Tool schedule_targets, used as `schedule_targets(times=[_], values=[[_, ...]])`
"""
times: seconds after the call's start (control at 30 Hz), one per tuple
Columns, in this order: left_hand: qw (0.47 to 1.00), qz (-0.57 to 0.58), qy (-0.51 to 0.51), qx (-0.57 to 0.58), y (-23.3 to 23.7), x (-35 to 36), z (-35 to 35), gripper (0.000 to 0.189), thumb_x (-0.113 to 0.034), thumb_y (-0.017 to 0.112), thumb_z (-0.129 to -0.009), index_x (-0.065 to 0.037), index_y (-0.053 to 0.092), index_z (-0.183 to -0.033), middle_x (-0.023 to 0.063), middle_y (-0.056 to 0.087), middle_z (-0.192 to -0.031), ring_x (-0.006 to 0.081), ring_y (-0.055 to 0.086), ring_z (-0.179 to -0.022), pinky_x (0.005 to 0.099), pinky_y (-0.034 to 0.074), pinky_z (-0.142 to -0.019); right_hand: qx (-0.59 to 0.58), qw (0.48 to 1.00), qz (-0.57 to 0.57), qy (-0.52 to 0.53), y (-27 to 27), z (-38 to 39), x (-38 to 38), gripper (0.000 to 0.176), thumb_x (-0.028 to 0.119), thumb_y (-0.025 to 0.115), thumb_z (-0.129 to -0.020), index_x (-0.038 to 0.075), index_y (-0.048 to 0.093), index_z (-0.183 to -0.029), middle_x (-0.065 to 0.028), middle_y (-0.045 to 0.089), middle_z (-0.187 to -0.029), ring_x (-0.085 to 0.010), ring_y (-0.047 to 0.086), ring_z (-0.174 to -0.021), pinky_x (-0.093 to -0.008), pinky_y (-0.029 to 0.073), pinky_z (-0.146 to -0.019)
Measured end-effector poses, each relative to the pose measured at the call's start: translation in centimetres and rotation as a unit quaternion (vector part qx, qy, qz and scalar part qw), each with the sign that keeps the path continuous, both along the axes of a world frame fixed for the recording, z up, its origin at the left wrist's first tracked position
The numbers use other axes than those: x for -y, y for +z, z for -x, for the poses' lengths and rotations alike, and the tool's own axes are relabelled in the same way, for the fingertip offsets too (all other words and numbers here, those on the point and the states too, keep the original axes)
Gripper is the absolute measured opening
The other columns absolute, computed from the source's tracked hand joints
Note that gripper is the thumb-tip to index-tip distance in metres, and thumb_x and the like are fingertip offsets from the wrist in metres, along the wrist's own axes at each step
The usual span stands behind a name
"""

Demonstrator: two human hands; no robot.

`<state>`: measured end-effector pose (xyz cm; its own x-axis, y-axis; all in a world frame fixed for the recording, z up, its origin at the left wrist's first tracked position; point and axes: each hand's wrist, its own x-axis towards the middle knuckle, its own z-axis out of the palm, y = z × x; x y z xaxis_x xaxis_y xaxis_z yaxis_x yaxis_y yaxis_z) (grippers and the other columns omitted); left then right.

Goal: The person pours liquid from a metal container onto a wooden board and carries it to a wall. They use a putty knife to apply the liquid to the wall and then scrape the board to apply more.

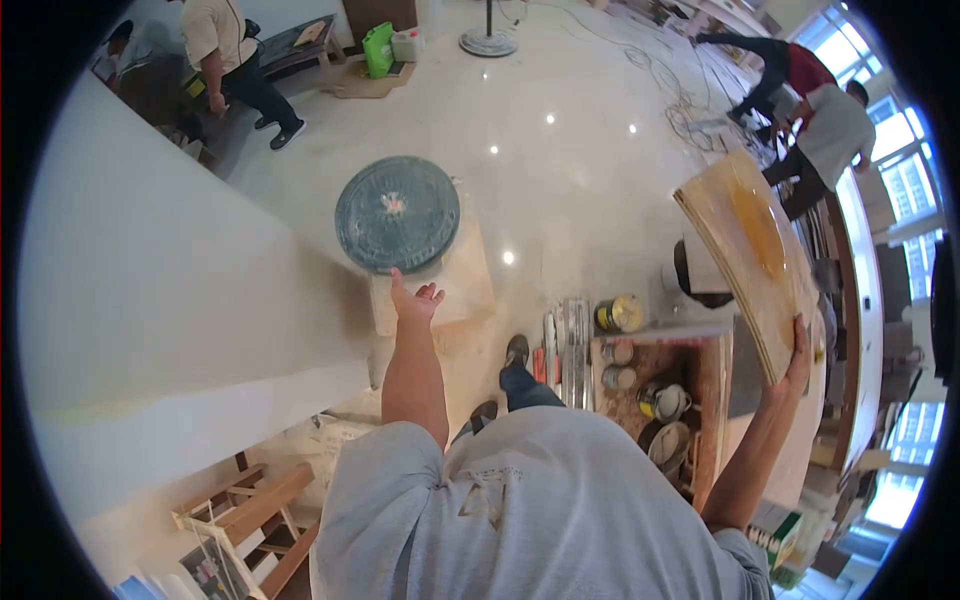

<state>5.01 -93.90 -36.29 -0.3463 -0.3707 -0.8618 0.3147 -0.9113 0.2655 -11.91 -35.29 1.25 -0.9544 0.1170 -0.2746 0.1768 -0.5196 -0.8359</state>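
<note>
My left hand (414, 298) reaches forward with its fingers apart and the palm partly turned up, a fingertip right at the near edge of a round dark green lid (398, 215). That lid sits level over a square pale board (468, 275) on the floor. On the other side, my right hand (797, 362) grips the near edge of a plywood board (722, 232), its fingers along the outer side. The board is tilted, and a glossy orange-yellow smear (757, 230) spreads over its face.
A wooden box (712, 390) of paint cans stands by my right leg, with a yellow can (622, 314) and long metal strips (572, 350) beside it. A white wall panel (200, 270) rises at left. People work at upper left and upper right; cables (668, 85) lie across the floor.
</note>
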Motion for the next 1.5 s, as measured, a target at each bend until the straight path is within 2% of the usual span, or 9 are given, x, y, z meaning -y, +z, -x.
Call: schedule_targets(times=[0.17,0.27,0.43,0.6,0.9,1.0,1.2,1.4,1.5], values=[[0.998,0.053,0.024,-0.040,-4.3,4.5,6.4,0.088,-0.069,0.065,-0.086,-0.013,0.038,-0.148,0.0220,0.042,-0.145,0.0414,0.045,-0.123,0.0628,0.036,-0.106,-0.004,1.000,-0.004,0.020,0.2,9.1,3.0,0.035,0.015,0.061,-0.100,-0.002,0.061,-0.130,-0.0180,0.066,-0.129,-0.0304,0.069,-0.110,-0.0425,0.061,-0.091],[0.996,0.008,0.012,0.085,-2.9,4.0,6.6,0.084,-0.069,0.069,-0.083,-0.011,0.046,-0.139,0.0176,0.056,-0.130,0.0413,0.055,-0.111,0.0648,0.047,-0.085,-0.008,0.999,0.021,0.038,-1.4,14.4,5.8,0.038,0.019,0.061,-0.100,-0.002,0.059,-0.132,-0.0167,0.066,-0.130,-0.0315,0.066,-0.115,-0.0462,0.057,-0.097],[0.998,0.053,-0.022,0.003,-5.4,4.0,5.1,0.082,-0.064,0.073,-0.083,-0.007,0.048,-0.137,0.0184,0.060,-0.124,0.0409,0.062,-0.096,0.0605,0.051,-0.072,-0.008,0.995,0.037,0.094,-1.3,18.8,17.1,0.038,0.017,0.062,-0.100,-0.002,0.058,-0.132,-0.0170,0.066,-0.130,-0.0327,0.067,-0.114,-0.0469,0.058,-0.096],[0.995,0.032,0.023,0.095,-3.9,3.5,5.5,0.067,-0.054,0.076,-0.086,-0.006,0.054,-0.127,0.0197,0.066,-0.106,0.0360,0.066,-0.071,0.0500,0.052,-0.057,-0.002,0.983,0.052,0.179,-2.8,25.2,25.3,0.041,0.017,0.064,-0.098,-0.003,0.057,-0.133,-0.0171,0.065,-0.131,-0.0323,0.066,-0.115,-0.0481,0.057,-0.097],[0.976,0.054,0.026,0.208,-0.2,2.6,5.8,0.060,-0.044,0.079,-0.084,-0.001,0.058,-0.121,0.0181,0.070,-0.106,0.0369,0.073,-0.074,0.0485,0.052,-0.055,0.047,0.946,0.071,0.314,-7.0,37.6,40.7,0.042,0.020,0.065,-0.098,-0.001,0.057,-0.134,-0.0157,0.065,-0.132,-0.0308,0.066,-0.115,-0.0445,0.057,-0.098],[0.976,0.066,-0.014,0.206,-0.1,2.5,4.9,0.070,-0.045,0.079,-0.084,0.000,0.056,-0.132,0.0187,0.069,-0.118,0.0396,0.073,-0.088,0.0511,0.054,-0.067,0.046,0.935,0.053,0.348,-10.2,45.2,44.3,0.041,0.021,0.064,-0.099,0.000,0.058,-0.133,-0.0140,0.065,-0.131,-0.0293,0.065,-0.115,-0.0429,0.056,-0.098],[0.932,0.004,0.228,0.281,0.0,1.3,10.1,0.079,-0.052,0.080,-0.082,-0.006,0.052,-0.140,0.0156,0.059,-0.136,0.0358,0.066,-0.101,0.0584,0.047,-0.086,0.041,0.884,0.027,0.465,-8.3,56.8,54.2,0.043,0.026,0.063,-0.100,0.001,0.056,-0.134,-0.0132,0.064,-0.130,-0.0288,0.064,-0.115,-0.0424,0.055,-0.098],[0.875,-0.090,0.439,0.183,-0.6,-0.7,21.9,0.071,-0.055,0.081,-0.080,-0.019,0.055,-0.136,0.0047,0.057,-0.138,0.0361,0.058,-0.113,0.0568,0.048,-0.085,0.050,0.863,0.059,0.500,-7.9,59.4,61.3,0.047,0.026,0.062,-0.101,0.001,0.052,-0.139,-0.0142,0.062,-0.132,-0.0298,0.063,-0.117,-0.0449,0.055,-0.100],[0.867,-0.026,0.458,0.195,-1.4,-1.0,22.0,0.075,-0.057,0.082,-0.079,-0.011,0.057,-0.131,0.0098,0.057,-0.133,0.0358,0.059,-0.105,0.0493,0.051,-0.075,0.043,0.850,0.068,0.521,-8.5,59.5,63.2,0.046,0.025,0.061,-0.101,0.001,0.051,-0.139,-0.0145,0.062,-0.133,-0.0303,0.062,-0.119,-0.0455,0.054,-0.101]])
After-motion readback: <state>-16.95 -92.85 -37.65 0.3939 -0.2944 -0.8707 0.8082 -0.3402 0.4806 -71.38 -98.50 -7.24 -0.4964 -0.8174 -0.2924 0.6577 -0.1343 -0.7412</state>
